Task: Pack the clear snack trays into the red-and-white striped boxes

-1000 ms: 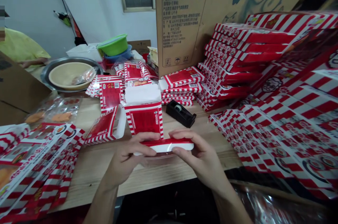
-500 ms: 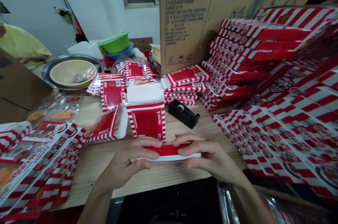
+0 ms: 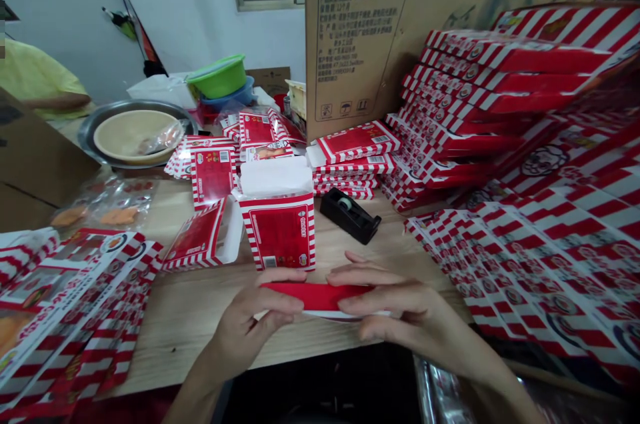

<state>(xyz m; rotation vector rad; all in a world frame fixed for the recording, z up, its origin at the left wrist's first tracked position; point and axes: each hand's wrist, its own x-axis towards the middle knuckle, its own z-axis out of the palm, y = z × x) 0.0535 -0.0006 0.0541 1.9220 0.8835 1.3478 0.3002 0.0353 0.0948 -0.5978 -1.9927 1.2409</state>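
Note:
My left hand (image 3: 253, 324) and my right hand (image 3: 400, 314) both grip a flat red-and-white carton (image 3: 323, 296) held edge-on just above the wooden table's front edge (image 3: 195, 317). Fingers of each hand are curled over its top, thumbs underneath. Right behind it stands an upright red-and-white striped box (image 3: 279, 223) with its white top flaps open. An open box (image 3: 200, 237) lies on its side to the left of that one.
Flat striped cartons (image 3: 530, 257) are fanned out at right, with folded boxes (image 3: 465, 97) stacked behind against a big cardboard carton (image 3: 400, 11). A black tape dispenser (image 3: 350, 214) sits mid-table. Clear snack packets (image 3: 95, 207), a metal basin (image 3: 135, 134), and a person in yellow (image 3: 35, 81) are at left.
The carton in my hands has come slightly lower and nearer to me, and now shows more of its red face. The view has tilted down a little.

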